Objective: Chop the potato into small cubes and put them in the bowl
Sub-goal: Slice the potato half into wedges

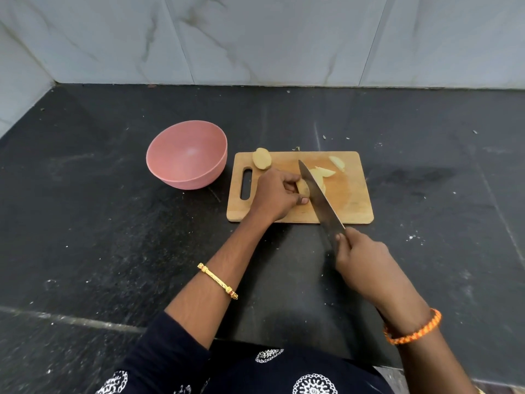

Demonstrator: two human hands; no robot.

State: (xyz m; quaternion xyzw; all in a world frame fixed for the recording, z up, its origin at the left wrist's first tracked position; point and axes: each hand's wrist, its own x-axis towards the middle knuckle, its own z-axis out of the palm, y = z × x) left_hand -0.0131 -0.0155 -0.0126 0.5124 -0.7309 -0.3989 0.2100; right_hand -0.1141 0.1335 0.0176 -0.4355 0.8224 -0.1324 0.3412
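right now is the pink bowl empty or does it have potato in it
Empty: the pink bowl shows only its bare inside, and the cut potato pieces all lie on the cutting board.

The cutting board [352, 200] lies on the table [113, 223], with the bowl [186, 155] just left of it. On the board, a potato half [261, 158] sits at the far left corner, cut slices [326, 173] toward the far right.

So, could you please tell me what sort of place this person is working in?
Most likely a home kitchen: a dark stone counter backed by marble-look wall tiles, with a wooden chopping board, a knife cutting a potato, and a pink bowl beside the board.
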